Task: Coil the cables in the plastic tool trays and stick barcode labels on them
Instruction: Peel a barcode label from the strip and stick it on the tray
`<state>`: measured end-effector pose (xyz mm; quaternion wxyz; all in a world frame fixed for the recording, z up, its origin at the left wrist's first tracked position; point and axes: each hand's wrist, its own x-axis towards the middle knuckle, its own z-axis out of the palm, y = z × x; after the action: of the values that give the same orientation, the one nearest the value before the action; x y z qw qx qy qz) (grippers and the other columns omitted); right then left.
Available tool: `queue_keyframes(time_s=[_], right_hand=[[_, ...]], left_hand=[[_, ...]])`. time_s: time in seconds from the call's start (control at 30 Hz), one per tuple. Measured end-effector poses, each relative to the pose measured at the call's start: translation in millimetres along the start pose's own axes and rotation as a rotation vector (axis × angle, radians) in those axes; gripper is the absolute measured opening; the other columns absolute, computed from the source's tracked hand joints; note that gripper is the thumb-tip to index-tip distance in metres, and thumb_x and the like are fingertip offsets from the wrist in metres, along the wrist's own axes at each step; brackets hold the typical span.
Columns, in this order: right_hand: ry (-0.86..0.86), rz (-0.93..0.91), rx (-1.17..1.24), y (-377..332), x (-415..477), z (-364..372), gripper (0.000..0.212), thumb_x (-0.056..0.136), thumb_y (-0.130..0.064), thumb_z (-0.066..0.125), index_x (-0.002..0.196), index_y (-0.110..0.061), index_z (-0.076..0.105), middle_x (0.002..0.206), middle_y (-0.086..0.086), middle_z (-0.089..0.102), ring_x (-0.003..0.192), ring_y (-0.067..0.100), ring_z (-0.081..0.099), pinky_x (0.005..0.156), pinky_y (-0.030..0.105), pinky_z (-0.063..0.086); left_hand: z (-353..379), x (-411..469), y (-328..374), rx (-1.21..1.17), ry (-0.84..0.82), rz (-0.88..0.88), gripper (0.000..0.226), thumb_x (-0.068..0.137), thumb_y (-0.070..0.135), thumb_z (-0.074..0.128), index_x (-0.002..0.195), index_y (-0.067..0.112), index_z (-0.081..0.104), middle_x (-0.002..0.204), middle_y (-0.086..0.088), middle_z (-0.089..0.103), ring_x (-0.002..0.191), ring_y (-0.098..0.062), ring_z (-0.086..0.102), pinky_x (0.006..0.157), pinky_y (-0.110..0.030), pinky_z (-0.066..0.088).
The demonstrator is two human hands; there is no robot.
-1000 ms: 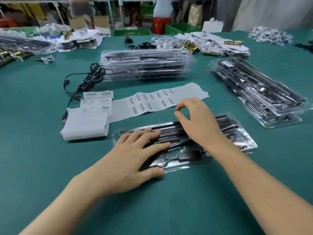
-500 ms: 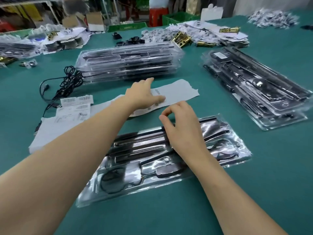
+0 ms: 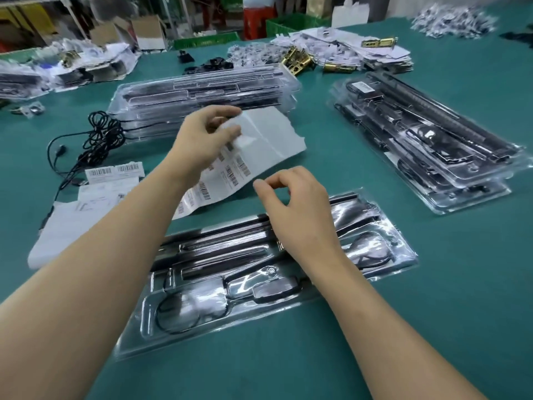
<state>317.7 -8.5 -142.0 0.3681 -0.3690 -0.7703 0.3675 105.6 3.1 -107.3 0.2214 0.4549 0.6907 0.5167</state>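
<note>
A clear plastic tool tray [image 3: 383, 256] with black tools and a coiled black cable [image 3: 173, 313] lies on the green table in front of me. My left hand [image 3: 204, 140] pinches the white strip of barcode labels [image 3: 268, 142] and lifts its far part off the table. My right hand [image 3: 291, 203] hovers over the tray's far edge, thumb and forefinger curled close together; nothing shows between them.
A stack of filled trays [image 3: 207, 93] stands behind the strip, another stack [image 3: 427, 140] at the right. A loose black cable bundle [image 3: 98, 140] and label sheets [image 3: 115, 171] lie at the left. Paper, brass parts and boxes crowd the far edge.
My left hand left the tray, reached to the label strip and has now lifted its far part. The right hand stayed over the tray's far edge.
</note>
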Motion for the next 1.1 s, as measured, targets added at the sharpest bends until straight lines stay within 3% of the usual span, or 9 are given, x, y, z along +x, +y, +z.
queue_keyframes(time_s=[0.1, 0.17, 0.23, 0.33, 0.47, 0.6, 0.73, 0.93, 1.1], right_hand=[[0.062, 0.039, 0.022, -2.6, -0.7, -2.5, 0.029, 0.098, -0.049, 0.061, 0.087, -0.024, 0.069, 0.096, -0.012, 0.06, 0.097, 0.006, 0.057, 0.088, 0.025, 0.044], [0.055, 0.114, 0.098, -6.1, -0.5, -2.5, 0.035, 0.096, -0.058, 0.06, 0.1, -0.025, 0.071, 0.103, -0.015, 0.064, 0.101, 0.001, 0.06, 0.092, 0.024, 0.047], [-0.034, 0.21, 0.329, -14.3, -0.9, 0.6, 0.047, 0.092, -0.065, 0.061, 0.117, -0.026, 0.069, 0.111, -0.014, 0.07, 0.107, 0.0, 0.063, 0.098, 0.026, 0.05], [-0.117, 0.309, 0.708, -25.0, -4.2, 9.2, 0.041, 0.089, -0.057, 0.068, 0.111, -0.023, 0.071, 0.109, -0.002, 0.077, 0.107, 0.017, 0.071, 0.102, 0.042, 0.054], [-0.014, 0.384, 0.762, -23.4, -8.9, 15.9, 0.023, 0.09, -0.042, 0.074, 0.108, -0.029, 0.071, 0.104, -0.01, 0.078, 0.102, 0.018, 0.073, 0.099, 0.048, 0.056], [0.02, 0.411, 0.831, -20.7, -8.6, 14.8, 0.008, 0.096, -0.026, 0.071, 0.102, -0.031, 0.068, 0.098, -0.016, 0.078, 0.095, 0.009, 0.075, 0.094, 0.044, 0.06], [0.011, 0.402, 0.904, -19.7, -8.8, 15.8, 0.013, 0.099, -0.019, 0.067, 0.11, -0.026, 0.067, 0.104, -0.011, 0.079, 0.095, 0.009, 0.076, 0.084, 0.033, 0.062], [-0.059, 0.429, 0.867, -19.8, -9.2, 16.4, 0.019, 0.102, -0.026, 0.063, 0.118, -0.018, 0.069, 0.107, -0.005, 0.079, 0.091, 0.012, 0.077, 0.096, 0.041, 0.058], [-0.087, 0.402, 0.814, -17.8, -7.3, 19.0, 0.023, 0.103, -0.026, 0.062, 0.122, -0.015, 0.068, 0.112, -0.004, 0.077, 0.098, 0.011, 0.074, 0.076, 0.025, 0.058]], left_hand=[[-15.7, -7.9, 6.7, -0.318, -0.004, 0.018, 0.024, 0.099, 0.013, 0.066, 0.122, 0.018, 0.07, 0.098, 0.003, 0.075, 0.084, -0.008, 0.069, 0.073, -0.023, 0.055], [-21.9, -14.9, 11.6, -0.454, -0.033, 0.029, 0.023, 0.099, 0.011, 0.064, 0.12, 0.017, 0.07, 0.097, 0.003, 0.076, 0.085, -0.009, 0.07, 0.072, -0.022, 0.054], [-24.7, -22.9, 15.3, -0.481, -0.095, 0.053, 0.022, 0.099, 0.01, 0.063, 0.118, 0.018, 0.071, 0.098, 0.004, 0.077, 0.087, -0.009, 0.07, 0.075, -0.021, 0.054], [-24.6, -35.9, 17.1, -0.296, -0.159, 0.117, 0.023, 0.097, 0.013, 0.066, 0.118, 0.019, 0.073, 0.101, 0.003, 0.078, 0.095, -0.011, 0.069, 0.086, -0.023, 0.053], [-22.5, -55.9, 17.8, -0.048, -0.179, 0.162, 0.026, 0.096, 0.015, 0.07, 0.122, 0.019, 0.072, 0.11, 0.002, 0.074, 0.1, -0.009, 0.067, 0.094, -0.028, 0.052], [-16.9, -82.2, 13.8, 0.409, 0.101, 0.365, 0.042, 0.089, 0.029, 0.078, 0.129, 0.02, 0.068, 0.122, 0.002, 0.057, 0.118, -0.011, 0.054, 0.106, -0.028, 0.043], [-7.8, -110.7, 11.3, 0.413, 0.263, 0.385, 0.064, 0.088, 0.033, 0.079, 0.145, 0.019, 0.054, 0.124, 0.005, 0.06, 0.111, -0.004, 0.057, 0.098, -0.017, 0.044], [3.0, -121.3, 9.9, 0.279, 0.246, 0.348, 0.034, 0.089, 0.029, 0.079, 0.12, 0.018, 0.074, 0.113, 0.012, 0.073, 0.107, -0.001, 0.066, 0.096, -0.026, 0.053], [7.4, -122.4, 4.8, 0.214, 0.241, 0.282, 0.029, 0.088, 0.023, 0.079, 0.117, 0.018, 0.076, 0.108, 0.012, 0.075, 0.104, -0.003, 0.068, 0.093, -0.028, 0.055]])
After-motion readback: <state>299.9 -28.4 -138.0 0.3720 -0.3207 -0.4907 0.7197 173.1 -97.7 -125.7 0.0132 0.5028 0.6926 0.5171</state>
